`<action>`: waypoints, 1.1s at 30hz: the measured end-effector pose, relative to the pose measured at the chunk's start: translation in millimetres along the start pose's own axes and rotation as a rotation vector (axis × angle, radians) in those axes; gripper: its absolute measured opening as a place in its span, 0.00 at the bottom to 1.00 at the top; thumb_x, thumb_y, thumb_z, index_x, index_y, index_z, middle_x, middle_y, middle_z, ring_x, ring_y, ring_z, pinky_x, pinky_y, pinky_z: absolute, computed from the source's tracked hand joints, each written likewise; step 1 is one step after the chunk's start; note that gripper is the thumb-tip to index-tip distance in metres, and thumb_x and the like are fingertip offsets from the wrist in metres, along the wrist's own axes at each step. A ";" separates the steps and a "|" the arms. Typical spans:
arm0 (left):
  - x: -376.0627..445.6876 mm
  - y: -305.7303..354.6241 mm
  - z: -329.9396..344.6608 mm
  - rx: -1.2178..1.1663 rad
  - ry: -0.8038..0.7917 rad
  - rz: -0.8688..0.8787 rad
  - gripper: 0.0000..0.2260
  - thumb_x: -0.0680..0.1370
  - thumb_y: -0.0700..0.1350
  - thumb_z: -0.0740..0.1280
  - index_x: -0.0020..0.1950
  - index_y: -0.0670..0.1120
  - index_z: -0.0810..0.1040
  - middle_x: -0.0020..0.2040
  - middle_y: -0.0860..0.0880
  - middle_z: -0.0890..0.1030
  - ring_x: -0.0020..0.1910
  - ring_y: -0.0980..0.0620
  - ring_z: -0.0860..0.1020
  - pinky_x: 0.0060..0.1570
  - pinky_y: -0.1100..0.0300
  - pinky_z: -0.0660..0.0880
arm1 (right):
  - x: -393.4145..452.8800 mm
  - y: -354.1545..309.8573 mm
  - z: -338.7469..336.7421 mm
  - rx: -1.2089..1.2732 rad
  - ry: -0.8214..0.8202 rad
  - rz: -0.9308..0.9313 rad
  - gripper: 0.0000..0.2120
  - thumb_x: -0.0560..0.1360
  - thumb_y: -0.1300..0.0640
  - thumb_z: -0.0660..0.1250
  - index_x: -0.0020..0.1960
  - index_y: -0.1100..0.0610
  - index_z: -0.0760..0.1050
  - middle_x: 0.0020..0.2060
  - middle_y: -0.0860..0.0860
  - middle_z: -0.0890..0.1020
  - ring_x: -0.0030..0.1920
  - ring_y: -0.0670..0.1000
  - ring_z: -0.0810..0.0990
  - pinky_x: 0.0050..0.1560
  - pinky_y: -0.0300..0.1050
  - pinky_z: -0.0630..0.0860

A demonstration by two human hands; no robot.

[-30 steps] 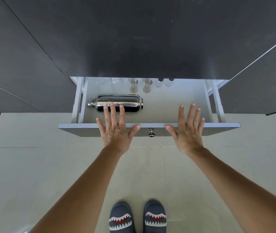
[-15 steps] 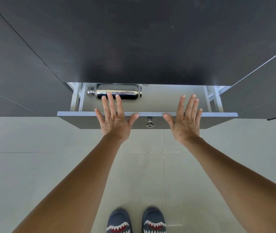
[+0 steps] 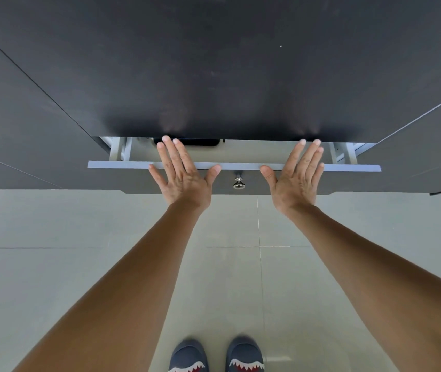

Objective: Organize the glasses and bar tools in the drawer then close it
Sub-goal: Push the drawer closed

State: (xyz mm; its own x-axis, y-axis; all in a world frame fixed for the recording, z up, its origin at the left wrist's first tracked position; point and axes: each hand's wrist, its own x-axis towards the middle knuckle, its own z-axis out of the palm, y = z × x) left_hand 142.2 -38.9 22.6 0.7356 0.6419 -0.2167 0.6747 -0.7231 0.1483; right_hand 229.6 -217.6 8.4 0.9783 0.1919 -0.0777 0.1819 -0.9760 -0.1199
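The grey drawer (image 3: 348,167) sticks out only a narrow gap from under the dark countertop (image 3: 214,76). My left hand (image 3: 183,178) lies flat with spread fingers on the drawer front, left of the silver knob (image 3: 239,183). My right hand (image 3: 296,181) presses flat on the front, right of the knob. Only a dark sliver of the steel cocktail shaker (image 3: 200,142) shows in the gap by my left fingertips. The glasses and jiggers are hidden under the counter.
Dark cabinet fronts (image 3: 13,130) run on both sides of the drawer. White drawer rails (image 3: 120,150) show at the left and right ends of the gap. Pale floor tiles (image 3: 53,264) lie below, with my two shark-print slippers (image 3: 215,355) at the bottom edge.
Both flat hands have pushed the drawer inward. The glasses and jiggers slid out of sight first, then most of the shaker; only a narrow gap is left.
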 end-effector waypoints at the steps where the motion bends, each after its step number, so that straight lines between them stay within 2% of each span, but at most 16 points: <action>1: 2.4 1.7 -0.4 0.000 0.000 -0.013 0.43 0.75 0.71 0.42 0.77 0.41 0.34 0.78 0.43 0.35 0.78 0.45 0.36 0.74 0.41 0.42 | 2.4 -1.8 0.3 0.005 0.010 0.010 0.46 0.72 0.29 0.39 0.75 0.63 0.37 0.76 0.64 0.41 0.76 0.63 0.41 0.75 0.58 0.45; 6: 8.5 13.1 0.3 -0.071 0.029 -0.126 0.45 0.74 0.72 0.43 0.77 0.40 0.35 0.78 0.42 0.36 0.78 0.45 0.37 0.74 0.40 0.42 | 10.3 -15.0 3.6 0.077 0.070 0.104 0.49 0.71 0.28 0.39 0.75 0.66 0.40 0.75 0.66 0.45 0.76 0.64 0.44 0.75 0.58 0.49; 12: 17.9 26.8 2.8 -0.163 0.072 -0.251 0.47 0.74 0.72 0.47 0.77 0.38 0.37 0.79 0.41 0.38 0.78 0.45 0.39 0.74 0.40 0.43 | 19.5 -29.0 9.4 0.176 0.113 0.217 0.50 0.71 0.29 0.44 0.74 0.68 0.41 0.75 0.66 0.45 0.76 0.63 0.46 0.74 0.57 0.52; 17: 25.9 37.5 4.3 -0.232 0.073 -0.338 0.48 0.73 0.73 0.47 0.77 0.37 0.37 0.78 0.40 0.39 0.78 0.44 0.39 0.74 0.41 0.42 | 25.5 -44.0 10.3 0.260 0.150 0.329 0.52 0.68 0.28 0.38 0.74 0.69 0.41 0.76 0.65 0.46 0.77 0.61 0.46 0.74 0.57 0.54; 24: 33.8 42.6 7.4 -0.269 0.115 -0.382 0.51 0.72 0.74 0.49 0.76 0.35 0.38 0.78 0.38 0.40 0.78 0.43 0.41 0.75 0.44 0.43 | 32.1 -48.9 15.3 0.380 0.179 0.394 0.54 0.66 0.26 0.37 0.74 0.69 0.38 0.76 0.64 0.44 0.77 0.60 0.45 0.75 0.55 0.52; 26: 35.2 43.9 7.0 -0.270 0.115 -0.390 0.51 0.72 0.74 0.49 0.76 0.35 0.38 0.78 0.38 0.40 0.78 0.43 0.41 0.75 0.44 0.43 | 34.4 -49.7 14.7 0.404 0.161 0.416 0.54 0.67 0.26 0.40 0.74 0.69 0.37 0.76 0.64 0.43 0.77 0.60 0.44 0.76 0.55 0.52; 29: 36.5 44.8 7.7 -0.262 0.106 -0.405 0.51 0.72 0.74 0.49 0.76 0.35 0.39 0.78 0.38 0.41 0.78 0.43 0.42 0.75 0.44 0.43 | 36.4 -48.2 14.2 0.450 0.118 0.416 0.53 0.71 0.29 0.51 0.73 0.68 0.34 0.76 0.63 0.40 0.77 0.60 0.41 0.76 0.55 0.49; 33: 37.2 42.9 2.8 -0.256 0.044 -0.411 0.50 0.73 0.73 0.48 0.76 0.35 0.37 0.78 0.38 0.39 0.78 0.44 0.40 0.75 0.44 0.42 | 37.3 -43.8 9.8 0.511 0.073 0.396 0.53 0.72 0.31 0.55 0.73 0.67 0.32 0.75 0.62 0.37 0.76 0.59 0.39 0.75 0.54 0.45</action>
State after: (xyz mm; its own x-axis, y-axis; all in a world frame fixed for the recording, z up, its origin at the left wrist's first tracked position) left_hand 198.3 -46.7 18.3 0.4028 0.8756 -0.2667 0.8994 -0.3246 0.2926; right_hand 257.2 -166.8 1.0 0.9692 -0.1974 -0.1470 -0.2460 -0.7957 -0.5534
